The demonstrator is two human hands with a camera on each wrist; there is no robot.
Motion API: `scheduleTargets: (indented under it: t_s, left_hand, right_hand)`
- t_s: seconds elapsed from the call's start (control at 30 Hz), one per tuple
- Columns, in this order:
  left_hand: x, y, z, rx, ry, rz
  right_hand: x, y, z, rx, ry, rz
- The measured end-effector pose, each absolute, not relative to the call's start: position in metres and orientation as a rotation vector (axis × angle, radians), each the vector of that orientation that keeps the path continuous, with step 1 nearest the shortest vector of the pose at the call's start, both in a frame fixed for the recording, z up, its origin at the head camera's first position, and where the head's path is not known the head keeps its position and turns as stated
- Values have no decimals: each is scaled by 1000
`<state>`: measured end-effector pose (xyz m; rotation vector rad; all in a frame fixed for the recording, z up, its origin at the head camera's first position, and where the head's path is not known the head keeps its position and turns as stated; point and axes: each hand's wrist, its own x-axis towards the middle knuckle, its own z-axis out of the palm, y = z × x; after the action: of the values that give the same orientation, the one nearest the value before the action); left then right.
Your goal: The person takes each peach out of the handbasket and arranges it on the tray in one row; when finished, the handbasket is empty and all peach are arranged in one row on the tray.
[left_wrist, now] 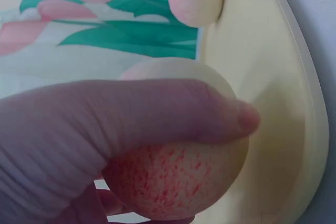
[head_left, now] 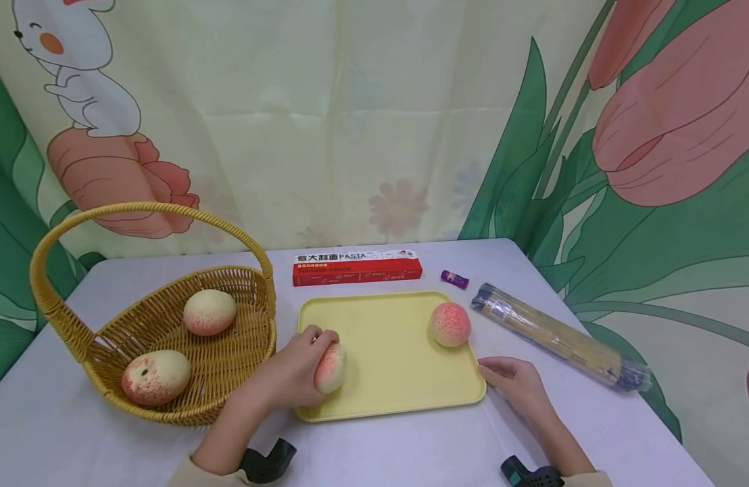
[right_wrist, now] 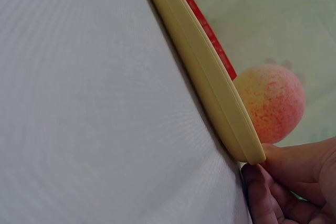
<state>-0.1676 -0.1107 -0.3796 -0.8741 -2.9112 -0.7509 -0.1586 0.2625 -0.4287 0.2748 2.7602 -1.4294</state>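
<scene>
My left hand (head_left: 298, 365) grips a pale peach with red speckles (head_left: 330, 368) over the left end of the yellow tray (head_left: 387, 358). In the left wrist view the thumb lies across this peach (left_wrist: 173, 182), and fingers show beneath it. A pinker peach (head_left: 450, 325) sits at the tray's right side. My right hand (head_left: 516, 382) is at the tray's right edge near the front corner. In the right wrist view its thumb and fingers pinch the tray's rim (right_wrist: 254, 153).
At the left stands a wicker basket (head_left: 240, 399) with a tall handle and two peaches (head_left: 209, 312) inside. Behind the tray lies a red pasta box (head_left: 357, 269). A small purple packet (head_left: 455, 279) and a clear-wrapped bundle of spaghetti (head_left: 557, 338) lie to the right.
</scene>
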Motion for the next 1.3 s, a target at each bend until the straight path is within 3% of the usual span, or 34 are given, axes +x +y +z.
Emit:
scheduleTargets:
  t_s: [0.3,1.3]
  left_hand:
    - [-165,-109,-377,-841,-2963,-588]
    - [-160,-96,-373,-974,-2871,-1003]
  right_hand:
    - [-159,263,-429,258,2766,-1431]
    - [-158,262,-428,294,2743,-1414]
